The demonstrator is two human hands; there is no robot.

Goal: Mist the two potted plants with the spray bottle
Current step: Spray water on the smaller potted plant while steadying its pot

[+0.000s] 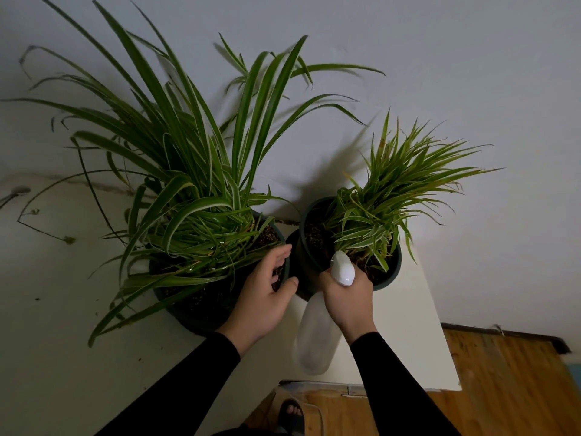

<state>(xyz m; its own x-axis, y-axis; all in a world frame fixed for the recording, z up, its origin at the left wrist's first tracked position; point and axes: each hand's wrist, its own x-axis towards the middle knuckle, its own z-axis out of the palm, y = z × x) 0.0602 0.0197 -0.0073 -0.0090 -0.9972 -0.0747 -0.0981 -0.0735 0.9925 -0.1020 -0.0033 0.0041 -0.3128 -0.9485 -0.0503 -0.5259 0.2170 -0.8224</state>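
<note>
Two spider plants stand in dark pots on a white table (pixel 63 325). The large plant (pixel 195 190) is on the left, the smaller plant (pixel 386 196) on the right. My left hand (pixel 267 297) grips the rim of the large pot (pixel 188 319), fingers inside over the soil, thumb outside. My right hand (pixel 349 300) holds a translucent spray bottle (pixel 316 338) by its neck. The bottle's white nozzle head (pixel 342 267) points at the base of the smaller plant, just above the rim of the small pot (pixel 393 272).
A white wall (pixel 471 73) rises right behind both plants. The table's right edge (pixel 440 325) runs close to the small pot, with wooden floor (pixel 518 388) beyond. My foot in a sandal (pixel 292 416) shows below the table's front edge.
</note>
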